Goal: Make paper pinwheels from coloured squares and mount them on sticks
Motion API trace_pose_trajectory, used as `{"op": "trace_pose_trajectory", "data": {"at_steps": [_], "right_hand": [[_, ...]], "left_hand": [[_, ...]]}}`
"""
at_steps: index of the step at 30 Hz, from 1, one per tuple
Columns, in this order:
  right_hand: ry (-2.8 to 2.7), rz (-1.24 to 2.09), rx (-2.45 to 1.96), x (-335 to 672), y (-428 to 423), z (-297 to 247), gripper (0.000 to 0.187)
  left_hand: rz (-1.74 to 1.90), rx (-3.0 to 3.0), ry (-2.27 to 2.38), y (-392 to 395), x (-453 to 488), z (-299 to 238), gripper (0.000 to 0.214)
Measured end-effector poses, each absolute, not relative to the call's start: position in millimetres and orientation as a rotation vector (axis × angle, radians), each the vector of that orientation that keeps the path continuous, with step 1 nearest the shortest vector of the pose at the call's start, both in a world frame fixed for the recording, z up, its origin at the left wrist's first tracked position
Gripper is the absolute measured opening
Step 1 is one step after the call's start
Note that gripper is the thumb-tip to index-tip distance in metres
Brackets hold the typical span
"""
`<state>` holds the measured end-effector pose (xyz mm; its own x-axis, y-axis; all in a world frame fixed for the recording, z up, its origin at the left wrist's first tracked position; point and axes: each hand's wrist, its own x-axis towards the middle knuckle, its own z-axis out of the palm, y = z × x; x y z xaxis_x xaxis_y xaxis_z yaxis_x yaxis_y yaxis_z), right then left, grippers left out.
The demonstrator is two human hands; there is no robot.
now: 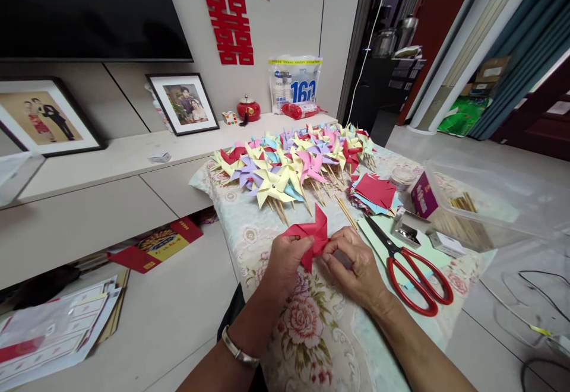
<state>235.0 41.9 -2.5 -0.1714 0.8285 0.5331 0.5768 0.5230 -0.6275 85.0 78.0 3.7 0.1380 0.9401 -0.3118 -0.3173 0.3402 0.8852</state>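
A red paper pinwheel (pixel 319 230) is held up over the floral tablecloth. My left hand (pixel 289 256) pinches it from the left, thumb pressed on the folded paper near the middle. On the other side, the fingers of my right hand (pixel 352 264) are closed at the pinwheel's right edge; whether a pin is between them is hidden. Just beyond lie finished pinwheels (pixel 274 185) on wooden sticks, in yellow, pink, purple, blue and red. A few loose sticks (pixel 346 211) rest beside a stack of cut paper squares (pixel 376 192).
Red-handled scissors (pixel 412 267) lie right of my right hand, on pale green paper (pixel 374 234). Near them are a small box of pins (pixel 407 231), a white box (pixel 446 243) and a clear plastic bin (pixel 481 202) holding sticks. A TV cabinet (pixel 133 169) runs along the left.
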Motion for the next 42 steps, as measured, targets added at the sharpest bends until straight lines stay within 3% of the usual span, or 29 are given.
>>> {"op": "trace_pose_trajectory", "data": {"at_steps": [12, 42], "right_hand": [[-1.691, 0.58, -1.326, 235.6, 46.6, -7.7, 0.014], [-1.709, 0.506, -1.395, 235.3, 50.1, -12.4, 0.014]], "left_hand": [[1.041, 0.861, 1.086, 73.7, 85.7, -3.9, 0.014], [1.058, 0.905, 1.092, 73.7, 88.9, -0.5, 0.008]]}}
